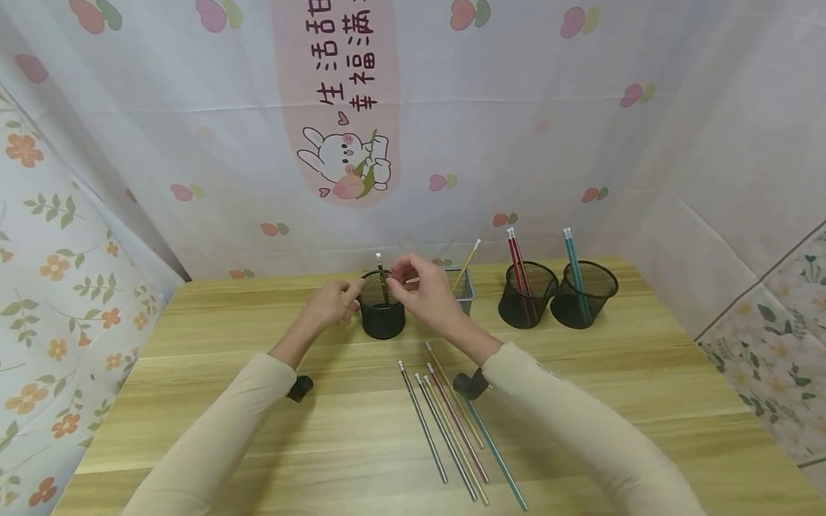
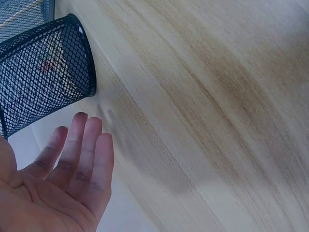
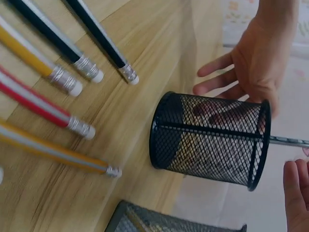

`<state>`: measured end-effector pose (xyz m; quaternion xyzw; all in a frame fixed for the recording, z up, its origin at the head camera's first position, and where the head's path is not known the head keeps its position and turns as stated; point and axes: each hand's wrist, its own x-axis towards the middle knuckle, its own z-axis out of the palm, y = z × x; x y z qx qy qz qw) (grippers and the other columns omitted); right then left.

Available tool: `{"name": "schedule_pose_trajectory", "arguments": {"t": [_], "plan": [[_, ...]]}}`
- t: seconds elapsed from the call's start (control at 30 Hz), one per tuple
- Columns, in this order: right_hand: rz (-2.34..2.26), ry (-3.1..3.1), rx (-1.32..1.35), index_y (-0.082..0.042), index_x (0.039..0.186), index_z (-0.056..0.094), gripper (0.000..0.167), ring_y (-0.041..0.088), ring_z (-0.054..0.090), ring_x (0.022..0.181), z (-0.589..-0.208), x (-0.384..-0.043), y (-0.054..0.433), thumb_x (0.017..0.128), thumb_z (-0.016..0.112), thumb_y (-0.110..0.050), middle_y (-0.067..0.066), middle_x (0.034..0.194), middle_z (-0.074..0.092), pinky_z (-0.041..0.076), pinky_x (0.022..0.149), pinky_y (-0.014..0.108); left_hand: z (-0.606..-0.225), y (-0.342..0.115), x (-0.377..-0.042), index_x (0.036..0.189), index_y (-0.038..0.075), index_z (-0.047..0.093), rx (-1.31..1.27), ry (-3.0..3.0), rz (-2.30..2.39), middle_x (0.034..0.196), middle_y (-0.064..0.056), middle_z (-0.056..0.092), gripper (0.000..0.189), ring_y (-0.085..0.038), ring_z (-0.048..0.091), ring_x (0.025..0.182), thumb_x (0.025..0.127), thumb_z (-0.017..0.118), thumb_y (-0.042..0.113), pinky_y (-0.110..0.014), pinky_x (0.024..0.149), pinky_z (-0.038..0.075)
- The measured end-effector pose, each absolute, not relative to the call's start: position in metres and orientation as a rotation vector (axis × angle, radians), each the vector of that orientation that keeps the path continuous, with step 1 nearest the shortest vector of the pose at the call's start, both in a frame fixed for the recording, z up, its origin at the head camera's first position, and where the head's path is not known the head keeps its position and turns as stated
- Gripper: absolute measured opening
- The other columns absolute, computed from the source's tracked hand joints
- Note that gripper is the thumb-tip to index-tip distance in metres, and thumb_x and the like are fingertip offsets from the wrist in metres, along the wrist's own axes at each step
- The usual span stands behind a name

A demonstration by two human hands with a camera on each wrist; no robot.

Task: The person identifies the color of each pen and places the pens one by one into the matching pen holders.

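A round black mesh pencil cup (image 1: 383,323) stands upright with one dark patterned pencil (image 1: 380,268) in it, its white eraser end up. My left hand (image 1: 334,302) is at the cup's left side. Its fingers extend alongside the mesh in the left wrist view, and its thumb side is close to the rim. At the cup's upper right, my right hand (image 1: 424,288) is beside the pencil. In the right wrist view the right fingers (image 3: 295,191) appear extended, with a gap between them and the pencil's shaft; the right thumb is hidden there.
A grey mesh holder (image 1: 466,305) with a yellow pencil stands behind my right hand. Farther right are black cups with red pencils (image 1: 518,269) and teal pencils (image 1: 574,264). Several loose pencils (image 1: 453,431), dark, yellow, red and teal, lie on the wooden table (image 1: 207,425) between my forearms.
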<state>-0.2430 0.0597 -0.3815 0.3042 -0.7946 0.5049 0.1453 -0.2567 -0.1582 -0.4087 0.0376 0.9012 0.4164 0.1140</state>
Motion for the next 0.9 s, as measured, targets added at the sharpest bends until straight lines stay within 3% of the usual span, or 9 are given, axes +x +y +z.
{"name": "schedule_pose_trajectory", "arguments": {"t": [0.27, 0.9], "plan": [[1.401, -2.331, 0.886, 0.002, 0.099, 0.064, 0.011, 0.018, 0.067, 0.08, -0.38, -0.23, 0.081, 0.092, 0.073, 0.001, 0.006, 0.09, 0.065, 0.057, 0.069, 0.028, -0.409, -0.158, -0.257, 0.14, -0.007, 0.051, 0.103, 2.628, 1.235, 0.113, -0.019, 0.07, 0.068, -0.032, 0.068, 0.086, 0.109, 0.035, 0.052, -0.04, 0.074, 0.055], [1.254, -2.713, 0.89, -0.002, 0.089, 0.063, 0.012, 0.014, 0.062, 0.071, -0.399, -0.203, 0.145, 0.089, 0.074, 0.002, 0.001, 0.08, 0.063, 0.054, 0.066, 0.029, -0.409, -0.157, -0.255, 0.137, -0.006, 0.055, 0.107, 2.639, 1.246, 0.111, -0.018, 0.071, 0.066, -0.033, 0.067, 0.085, 0.11, 0.036, 0.051, -0.044, 0.075, 0.055]]}}
